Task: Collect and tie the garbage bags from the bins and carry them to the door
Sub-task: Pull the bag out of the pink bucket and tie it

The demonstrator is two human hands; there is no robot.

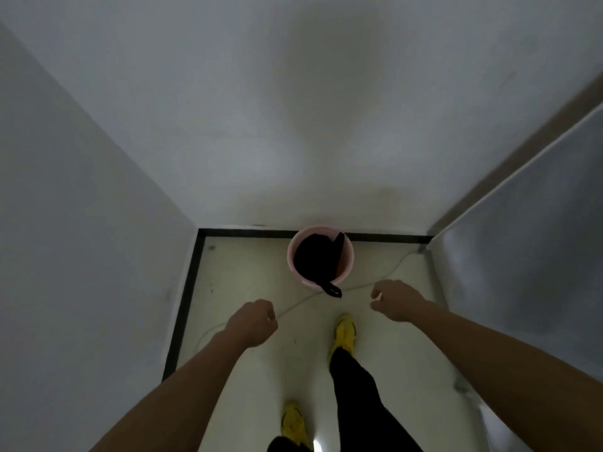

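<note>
A pink round bin (296, 269) stands on the floor against the far wall. A black garbage bag (318, 256) sits inside it, with one black flap hanging over the near rim. My left hand (251, 322) is stretched forward below and left of the bin, fingers curled in, holding nothing. My right hand (396, 298) is held out to the bin's lower right, fingers loosely curled and empty. Both hands are short of the bin and apart from it.
White walls close in on the left and ahead, with a black skirting strip (186, 305) along the floor. A shiny metal panel (528, 256) stands on the right. A thin white cable (326, 293) runs across the pale floor in front of the bin. My yellow shoes (344, 334) are below.
</note>
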